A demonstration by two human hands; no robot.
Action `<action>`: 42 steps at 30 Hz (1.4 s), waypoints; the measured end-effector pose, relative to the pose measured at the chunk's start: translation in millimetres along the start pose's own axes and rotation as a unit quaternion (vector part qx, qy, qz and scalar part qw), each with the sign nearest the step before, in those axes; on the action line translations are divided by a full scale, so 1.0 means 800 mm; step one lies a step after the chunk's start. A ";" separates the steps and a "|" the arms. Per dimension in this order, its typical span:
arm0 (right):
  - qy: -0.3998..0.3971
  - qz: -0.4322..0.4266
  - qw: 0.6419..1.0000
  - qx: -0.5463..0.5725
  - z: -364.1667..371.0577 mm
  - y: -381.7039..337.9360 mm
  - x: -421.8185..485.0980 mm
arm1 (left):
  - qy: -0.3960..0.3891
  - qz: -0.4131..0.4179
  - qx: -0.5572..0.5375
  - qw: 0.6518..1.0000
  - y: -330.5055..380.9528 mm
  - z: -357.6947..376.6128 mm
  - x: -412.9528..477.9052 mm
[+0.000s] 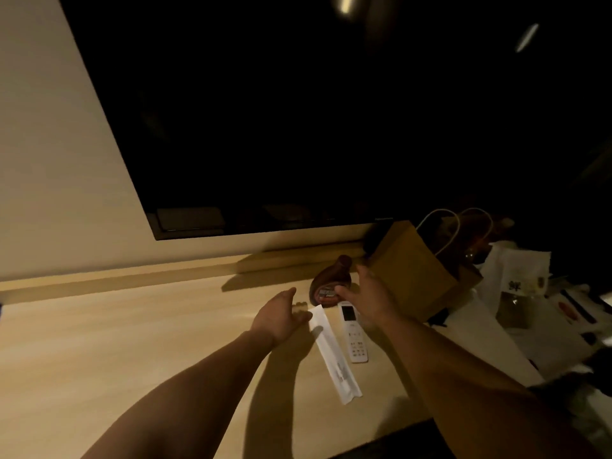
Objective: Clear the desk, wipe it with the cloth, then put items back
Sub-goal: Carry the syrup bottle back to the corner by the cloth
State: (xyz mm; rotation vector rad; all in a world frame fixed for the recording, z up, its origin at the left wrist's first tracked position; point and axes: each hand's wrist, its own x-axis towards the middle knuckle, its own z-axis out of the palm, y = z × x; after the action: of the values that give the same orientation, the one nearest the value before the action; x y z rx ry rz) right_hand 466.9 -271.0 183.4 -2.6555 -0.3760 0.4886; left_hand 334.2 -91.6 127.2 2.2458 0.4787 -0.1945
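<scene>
While the dim light is blurring most detail, I am seeing a pale wooden tabletop (99, 342) running under a big dark screen (298, 111) that is hanging on the cream wall (49, 160). The left part of the tabletop is lying bare. My left hand (280, 314) is reaching forward low over the wood, fingers (303, 316) loosely extended and slightly apart, tips touching or just over the top end of a long white paper sleeve (334, 356); I cannot tell if they are pressing it. They are gripping nothing. The sleeve is lying flat, slanting toward me and rightward. Just right of it a white remote (353, 332) with a small screen is lying flat, nearly parallel to the sleeve. Beyond both, a brown squeeze bottle (328, 283) with a red label is standing tilted, cap toward the wall. My right hand (367, 296) is sitting just right of the bottle, fingers spread, thumb touching or very near the bottle's label side; grip is not closed. Behind that hand a brown paper bag (417, 270) with cord handles is standing open, near the screen's lower right corner. Further right, white paper bags and packets (520, 276) are crowding the tabletop in shadow; contents too dark to name. I am not making out a cloth anywhere.
</scene>
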 end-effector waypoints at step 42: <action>-0.163 -0.275 0.945 0.065 0.134 -0.246 -0.043 | 0.166 -0.117 -0.113 0.973 -0.184 -0.157 -0.093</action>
State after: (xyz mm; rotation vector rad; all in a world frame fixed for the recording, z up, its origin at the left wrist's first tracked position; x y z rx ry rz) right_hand 357.8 -72.5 188.2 -2.1999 -1.1026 0.7314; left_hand 204.8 70.5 129.8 1.9991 0.8998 0.1144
